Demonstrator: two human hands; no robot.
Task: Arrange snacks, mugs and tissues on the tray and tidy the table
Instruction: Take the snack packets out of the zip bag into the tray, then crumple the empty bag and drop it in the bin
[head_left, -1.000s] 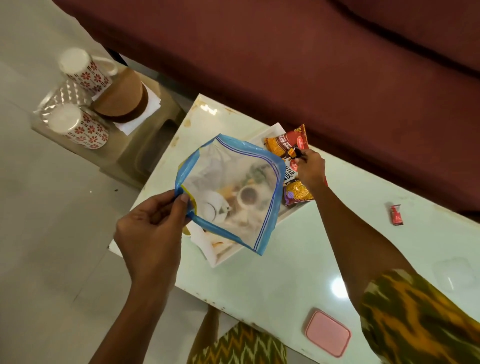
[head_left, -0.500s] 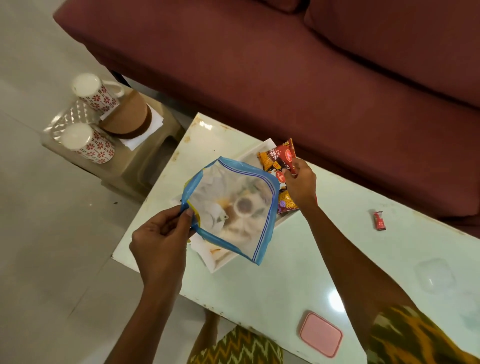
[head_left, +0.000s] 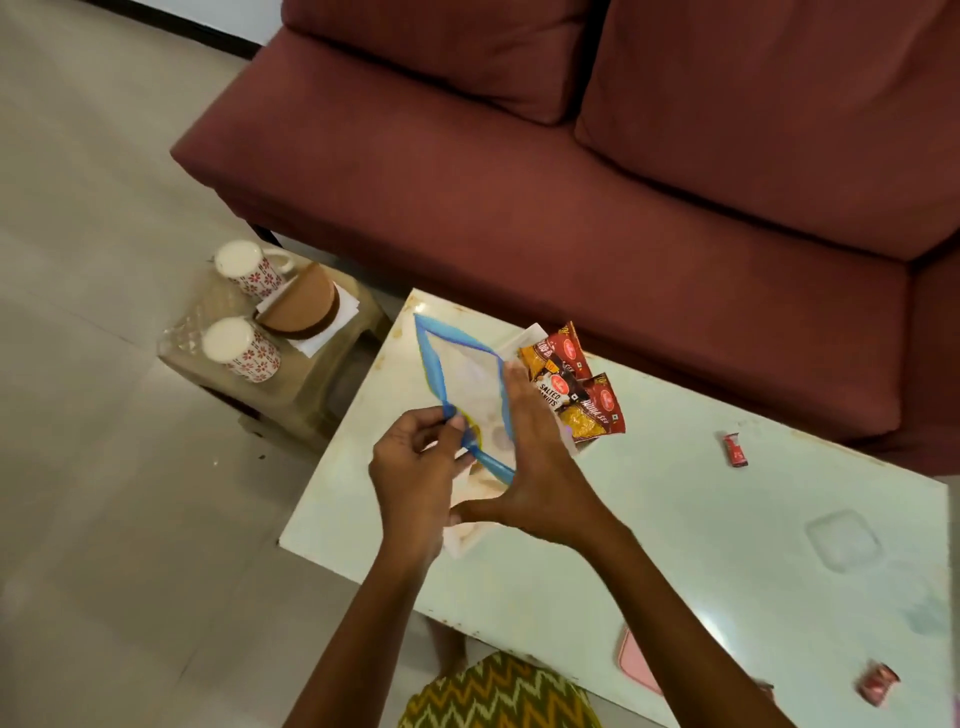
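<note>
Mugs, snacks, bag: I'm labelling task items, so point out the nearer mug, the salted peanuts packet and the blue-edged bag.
nearer mug (head_left: 252, 358): head view, flowered side.
salted peanuts packet (head_left: 557, 391): head view, printed label.
blue-edged bag (head_left: 467, 382): head view, clear middle panel.

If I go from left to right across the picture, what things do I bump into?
You'd meet the flowered mugs → brown tissue holder → blue-edged plastic bag → snack packets → small red wrapper → clear square lid.

Dim, warm indoor light; shadows soft. Faint glare patches on the glossy surface (head_left: 675, 519) right of the fingers (head_left: 517, 395). Slight motion blur, wide-angle bending toward frame edges.
</note>
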